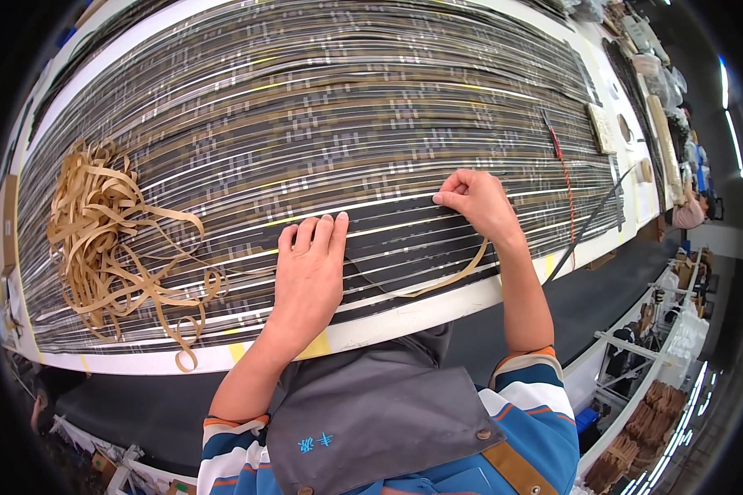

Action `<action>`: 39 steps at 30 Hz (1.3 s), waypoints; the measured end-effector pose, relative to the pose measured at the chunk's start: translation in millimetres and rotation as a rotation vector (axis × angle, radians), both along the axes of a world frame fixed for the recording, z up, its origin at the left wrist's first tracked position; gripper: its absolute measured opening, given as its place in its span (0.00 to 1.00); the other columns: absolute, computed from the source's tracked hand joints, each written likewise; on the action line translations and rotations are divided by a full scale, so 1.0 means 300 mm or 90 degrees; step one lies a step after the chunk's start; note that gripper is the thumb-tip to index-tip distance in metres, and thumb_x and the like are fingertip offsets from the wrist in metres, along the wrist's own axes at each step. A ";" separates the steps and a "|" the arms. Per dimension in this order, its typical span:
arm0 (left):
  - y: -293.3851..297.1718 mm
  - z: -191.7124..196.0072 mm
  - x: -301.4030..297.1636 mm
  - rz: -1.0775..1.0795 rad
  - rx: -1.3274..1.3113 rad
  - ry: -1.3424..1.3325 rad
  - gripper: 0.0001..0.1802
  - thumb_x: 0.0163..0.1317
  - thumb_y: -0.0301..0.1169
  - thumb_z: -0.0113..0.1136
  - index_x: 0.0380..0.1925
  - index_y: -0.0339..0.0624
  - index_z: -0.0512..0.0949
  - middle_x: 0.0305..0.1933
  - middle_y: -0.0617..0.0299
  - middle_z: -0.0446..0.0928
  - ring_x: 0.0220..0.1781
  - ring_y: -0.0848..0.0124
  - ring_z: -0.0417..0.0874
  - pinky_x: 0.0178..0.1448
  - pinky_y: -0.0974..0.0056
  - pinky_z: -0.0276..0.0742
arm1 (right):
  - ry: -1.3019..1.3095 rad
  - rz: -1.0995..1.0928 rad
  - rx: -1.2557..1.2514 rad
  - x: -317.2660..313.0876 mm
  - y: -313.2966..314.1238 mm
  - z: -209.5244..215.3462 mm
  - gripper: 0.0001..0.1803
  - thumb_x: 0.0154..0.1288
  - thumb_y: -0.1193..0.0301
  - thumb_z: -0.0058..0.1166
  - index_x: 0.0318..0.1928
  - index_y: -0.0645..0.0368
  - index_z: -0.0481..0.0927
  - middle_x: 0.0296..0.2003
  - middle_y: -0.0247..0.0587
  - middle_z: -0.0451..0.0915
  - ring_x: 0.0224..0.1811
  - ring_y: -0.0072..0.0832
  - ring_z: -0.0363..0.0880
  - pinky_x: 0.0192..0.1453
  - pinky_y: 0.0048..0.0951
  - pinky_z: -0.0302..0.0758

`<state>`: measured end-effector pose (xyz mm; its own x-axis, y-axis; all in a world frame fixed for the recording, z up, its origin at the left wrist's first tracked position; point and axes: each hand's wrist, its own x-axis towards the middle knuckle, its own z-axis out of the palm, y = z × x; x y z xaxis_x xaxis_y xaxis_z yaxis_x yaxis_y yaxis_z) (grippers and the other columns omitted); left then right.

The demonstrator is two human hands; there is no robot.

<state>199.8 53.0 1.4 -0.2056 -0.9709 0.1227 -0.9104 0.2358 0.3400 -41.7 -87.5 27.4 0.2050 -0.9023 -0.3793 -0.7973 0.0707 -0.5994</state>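
Dark strips (404,239) with thin white lines lie side by side across the near part of the table. My left hand (312,268) rests palm down on them, fingers extended flat. To its right, my right hand (480,205) is closed in a pinch just above the strips. A narrow tan strip (447,283) runs from beside my left hand in a low loop up to the underside of my right hand; the fingers hide the exact grip. On the left, a tangled heap of tan strips (95,223) sits on top of the dark ones.
Layered patterned strips (338,107) spread over most of the white table (388,330). A red-handled pointed tool (556,147) with an orange cord (570,198) lies at right, near a pale block (601,129) and a dark strap (590,223). Shelving (636,351) stands beyond the lower right edge.
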 end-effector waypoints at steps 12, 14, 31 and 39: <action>-0.009 -0.007 0.012 -0.001 -0.003 -0.013 0.35 0.47 0.15 0.56 0.62 0.33 0.71 0.57 0.51 0.72 0.61 0.55 0.71 0.68 0.52 0.63 | 0.083 0.017 -0.024 0.033 -0.005 0.016 0.13 0.58 0.67 0.68 0.30 0.63 0.81 0.24 0.45 0.82 0.28 0.35 0.81 0.37 0.36 0.77; -0.015 -0.007 -0.002 -0.002 -0.019 -0.029 0.33 0.50 0.18 0.55 0.62 0.31 0.69 0.54 0.49 0.72 0.59 0.54 0.72 0.65 0.50 0.65 | 0.125 0.042 -0.071 0.023 -0.007 0.007 0.15 0.57 0.65 0.70 0.27 0.63 0.79 0.22 0.44 0.79 0.27 0.35 0.78 0.35 0.38 0.74; -0.128 -0.095 -0.427 -0.017 -0.053 -0.148 0.15 0.59 0.40 0.60 0.36 0.45 0.89 0.50 0.56 0.75 0.57 0.58 0.68 0.59 0.51 0.66 | 0.119 0.202 -0.194 -0.029 -0.036 -0.063 0.17 0.56 0.67 0.66 0.26 0.69 0.74 0.21 0.50 0.76 0.25 0.37 0.74 0.33 0.40 0.71; -0.150 -0.090 -0.420 -0.001 -0.071 -0.147 0.13 0.58 0.41 0.62 0.34 0.48 0.89 0.48 0.62 0.74 0.54 0.65 0.69 0.52 0.59 0.68 | 0.088 0.197 -0.202 -0.162 -0.030 0.001 0.12 0.54 0.75 0.64 0.31 0.68 0.74 0.22 0.42 0.71 0.25 0.34 0.68 0.35 0.36 0.69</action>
<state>73.9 8.0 -25.6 -0.2425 -0.9536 0.1784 -0.9603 0.2621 0.0953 -90.2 -96.5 27.7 0.4504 -0.8824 -0.1363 -0.8256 -0.3534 -0.4399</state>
